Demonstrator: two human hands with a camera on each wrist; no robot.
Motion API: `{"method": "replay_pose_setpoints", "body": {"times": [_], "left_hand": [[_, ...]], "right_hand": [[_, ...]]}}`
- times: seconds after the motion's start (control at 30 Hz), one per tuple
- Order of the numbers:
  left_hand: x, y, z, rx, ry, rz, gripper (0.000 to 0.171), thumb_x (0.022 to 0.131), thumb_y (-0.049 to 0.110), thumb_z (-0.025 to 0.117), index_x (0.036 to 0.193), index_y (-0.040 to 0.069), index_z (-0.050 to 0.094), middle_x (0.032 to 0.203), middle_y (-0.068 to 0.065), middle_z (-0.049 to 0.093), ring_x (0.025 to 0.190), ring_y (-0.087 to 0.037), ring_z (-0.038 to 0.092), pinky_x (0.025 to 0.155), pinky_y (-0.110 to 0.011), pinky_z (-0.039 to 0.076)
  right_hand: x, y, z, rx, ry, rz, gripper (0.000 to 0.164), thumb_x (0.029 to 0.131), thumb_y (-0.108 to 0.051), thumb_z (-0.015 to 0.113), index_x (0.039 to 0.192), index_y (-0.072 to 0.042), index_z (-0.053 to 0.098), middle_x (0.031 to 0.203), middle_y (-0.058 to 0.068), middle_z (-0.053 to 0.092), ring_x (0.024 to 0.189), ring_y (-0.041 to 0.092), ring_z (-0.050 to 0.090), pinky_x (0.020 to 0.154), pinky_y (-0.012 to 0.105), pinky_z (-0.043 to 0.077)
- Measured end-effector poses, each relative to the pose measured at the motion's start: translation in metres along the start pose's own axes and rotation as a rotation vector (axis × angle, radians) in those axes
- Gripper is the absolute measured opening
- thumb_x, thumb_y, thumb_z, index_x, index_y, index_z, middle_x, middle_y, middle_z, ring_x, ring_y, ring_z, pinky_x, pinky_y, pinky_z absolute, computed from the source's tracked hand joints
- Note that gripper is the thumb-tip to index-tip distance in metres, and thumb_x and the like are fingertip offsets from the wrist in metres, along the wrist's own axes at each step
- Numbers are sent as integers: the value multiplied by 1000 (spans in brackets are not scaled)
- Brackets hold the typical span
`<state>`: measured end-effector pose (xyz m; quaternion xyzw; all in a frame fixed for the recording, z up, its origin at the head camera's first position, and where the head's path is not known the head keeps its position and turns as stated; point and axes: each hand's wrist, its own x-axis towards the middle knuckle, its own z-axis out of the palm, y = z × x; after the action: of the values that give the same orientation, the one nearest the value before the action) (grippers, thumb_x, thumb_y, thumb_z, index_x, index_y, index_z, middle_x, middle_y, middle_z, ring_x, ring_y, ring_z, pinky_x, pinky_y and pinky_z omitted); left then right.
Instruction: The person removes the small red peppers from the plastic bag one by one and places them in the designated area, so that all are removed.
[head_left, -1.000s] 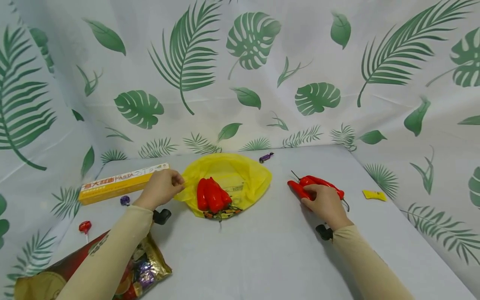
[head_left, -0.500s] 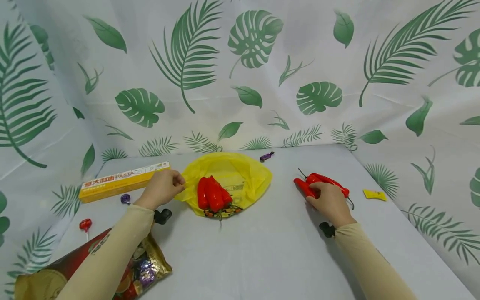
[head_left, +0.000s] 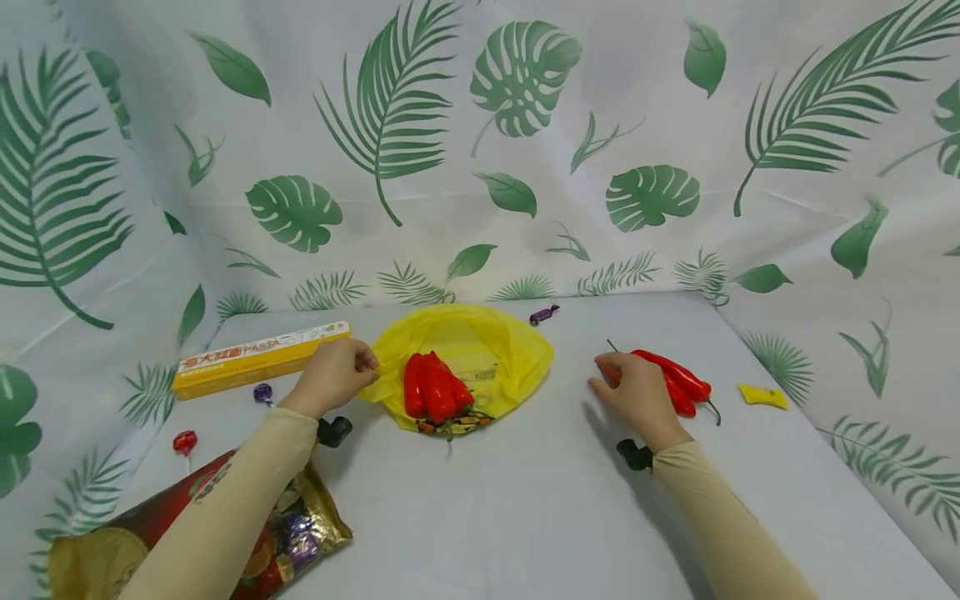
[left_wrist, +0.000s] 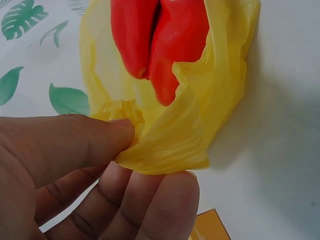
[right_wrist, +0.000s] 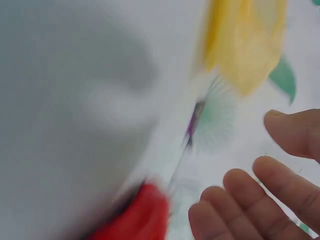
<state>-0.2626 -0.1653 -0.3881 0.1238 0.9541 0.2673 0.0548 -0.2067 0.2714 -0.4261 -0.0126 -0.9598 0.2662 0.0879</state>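
Note:
My left hand pinches the left edge of a yellow plastic bag between thumb and fingers, clearly seen in the left wrist view. Inside the bag's mouth lie several red peppers, their green stems toward me. My right hand hovers to the right, in front of more red chili peppers on the table, and hides part of them. In the right wrist view, the right hand's fingers are spread from the thumb with nothing between them; a red pepper shows blurred below.
A pasta box lies at the back left, near a purple lollipop and a red lollipop. A shiny bag of sweets lies under my left forearm. A purple wrapped candy and yellow packet lie farther out.
My right hand has let go of the chili peppers and shifted left, its fingers loosening. The peppers sit slightly farther right. My left hand still pinches the bag.

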Motion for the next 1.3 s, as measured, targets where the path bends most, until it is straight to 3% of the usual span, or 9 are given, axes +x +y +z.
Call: {"method": "replay_pose_setpoints", "body": {"times": [0.2, 0.47, 0.67, 0.87, 1.07, 1.3], "left_hand": [[1, 1, 2, 2, 1, -13, 7, 95, 15, 74, 96, 7, 73, 90, -9, 71, 76, -20, 60, 68, -28, 54], [2, 1, 3, 15, 16, 19, 6, 93, 13, 75, 94, 7, 74, 89, -8, 72, 75, -18, 61, 68, -29, 55], [3, 2, 3, 13, 11, 2, 6, 94, 13, 75, 94, 7, 74, 89, -8, 72, 76, -19, 61, 68, -28, 55], [2, 3, 2, 14, 8, -18, 6, 94, 13, 75, 95, 7, 74, 90, -8, 72, 77, -19, 60, 69, -28, 55], [4, 4, 3, 22, 12, -5, 6, 94, 14, 75, 94, 8, 73, 89, -7, 71, 77, -19, 60, 68, -28, 54], [3, 2, 3, 26, 27, 12, 6, 94, 12, 75, 94, 6, 74, 89, -8, 72, 75, -19, 60, 67, -29, 54]], "right_hand": [[10, -38, 21, 142, -72, -32, 44, 95, -25, 75, 134, -6, 67, 128, 18, 72, 111, 35, 72, 93, 49, 61], [24, -91, 56, 254, -146, -135, 40, 94, -22, 77, 127, -2, 70, 121, 16, 75, 103, 30, 75, 87, 41, 63], [31, -131, 82, 249, -231, -112, 41, 94, -27, 77, 128, -4, 71, 122, 12, 75, 105, 27, 73, 89, 38, 63], [33, -164, 99, 193, -265, -128, 57, 91, -38, 80, 136, -6, 67, 124, 10, 74, 109, 26, 67, 97, 39, 60], [30, -180, 110, 124, -293, -153, 60, 83, -40, 87, 129, -6, 68, 109, 6, 73, 96, 22, 61, 86, 36, 59], [28, -186, 113, 70, -299, -139, 53, 82, -32, 89, 124, -7, 68, 108, 6, 73, 96, 22, 62, 88, 38, 60]]}}
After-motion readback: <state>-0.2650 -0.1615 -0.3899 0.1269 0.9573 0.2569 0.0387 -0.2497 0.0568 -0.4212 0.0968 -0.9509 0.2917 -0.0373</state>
